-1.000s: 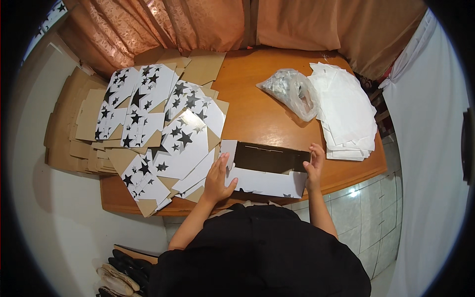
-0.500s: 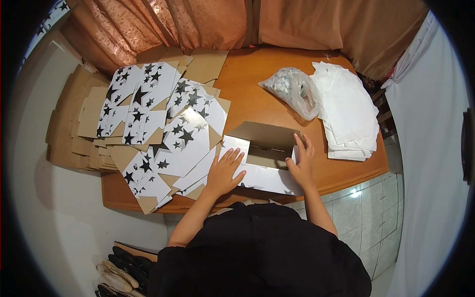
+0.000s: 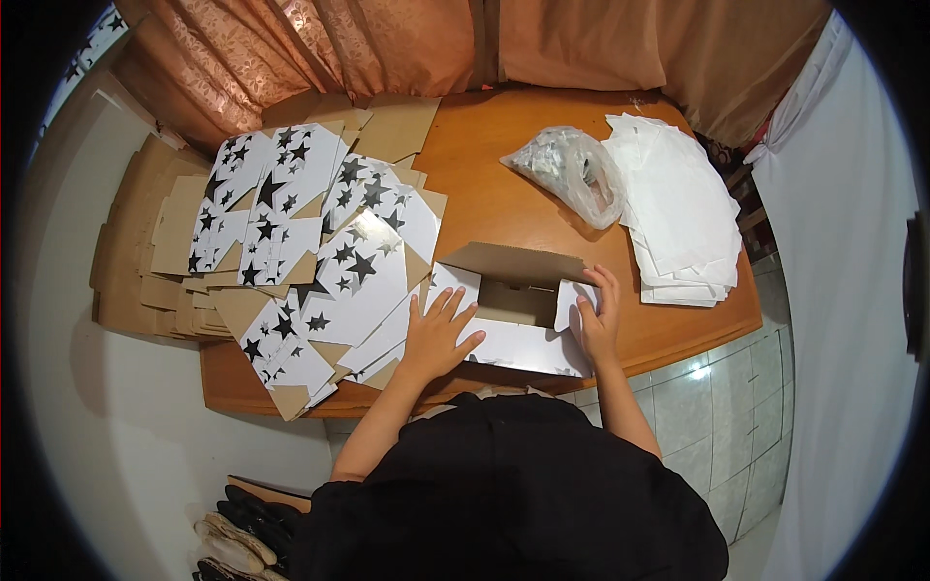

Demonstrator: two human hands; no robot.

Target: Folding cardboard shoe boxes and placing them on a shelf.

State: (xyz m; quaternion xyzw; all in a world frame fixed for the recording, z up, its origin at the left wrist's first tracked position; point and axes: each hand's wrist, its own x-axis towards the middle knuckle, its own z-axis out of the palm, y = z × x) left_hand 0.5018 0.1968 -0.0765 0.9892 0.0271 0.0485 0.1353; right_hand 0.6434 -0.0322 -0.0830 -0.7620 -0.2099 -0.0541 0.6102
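Note:
A white cardboard box (image 3: pixel 513 334) with a brown inside stands partly folded at the near edge of the wooden table (image 3: pixel 504 184). Its far flap is raised and its side panels stand up. My left hand (image 3: pixel 436 334) lies flat with fingers spread on the box's left panel. My right hand (image 3: pixel 599 320) presses against the box's right end flap, fingers curled around it. To the left of the box lies a spread of flat box blanks (image 3: pixel 320 252), white with black stars.
A clear plastic bag (image 3: pixel 572 174) of small parts lies at the back right, beside a stack of white sheets (image 3: pixel 678 208). Plain brown cardboard blanks (image 3: pixel 145 252) pile up at the far left. Orange curtains (image 3: pixel 387 48) hang behind the table.
The flat box blank has been raised into an open box shape. Both hands moved from its top edge onto its left and right ends.

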